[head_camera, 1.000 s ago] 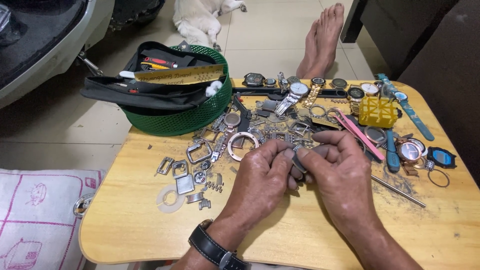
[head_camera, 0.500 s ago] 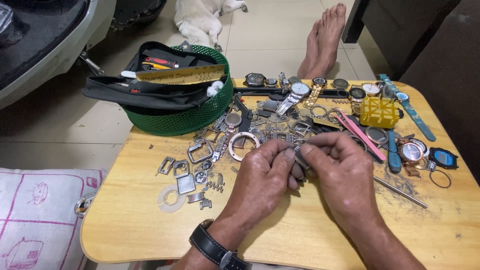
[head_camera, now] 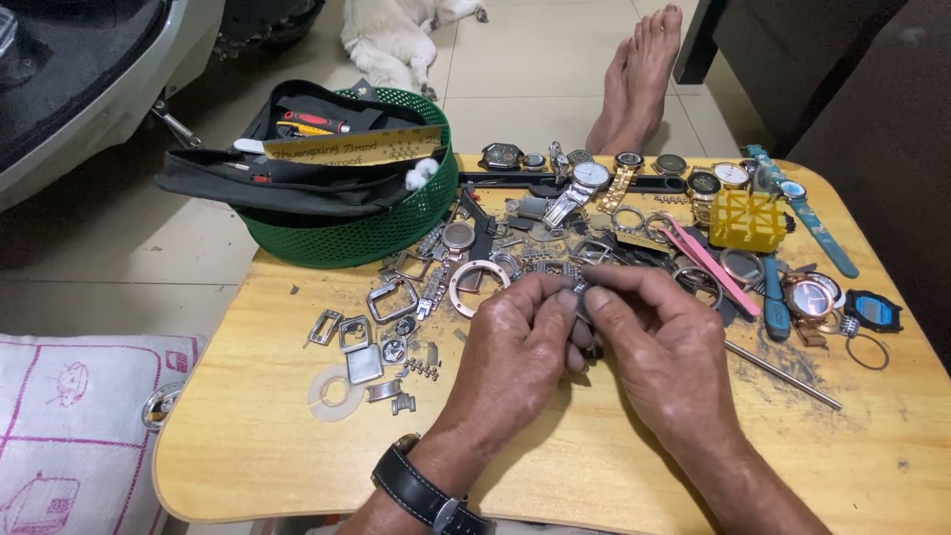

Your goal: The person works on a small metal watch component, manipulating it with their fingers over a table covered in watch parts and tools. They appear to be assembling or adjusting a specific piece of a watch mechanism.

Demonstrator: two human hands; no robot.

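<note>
Head view showed the left hand and the right hand pressed together over the wooden table, fingertips of both pinched on a small metal watch part between them, mostly hidden. Just beyond lay a round watch case ring among loose buckles; a green basket stood farther left.

head cam | looks steeply down and forward | close over wooden table | tiled floor beyond
</note>
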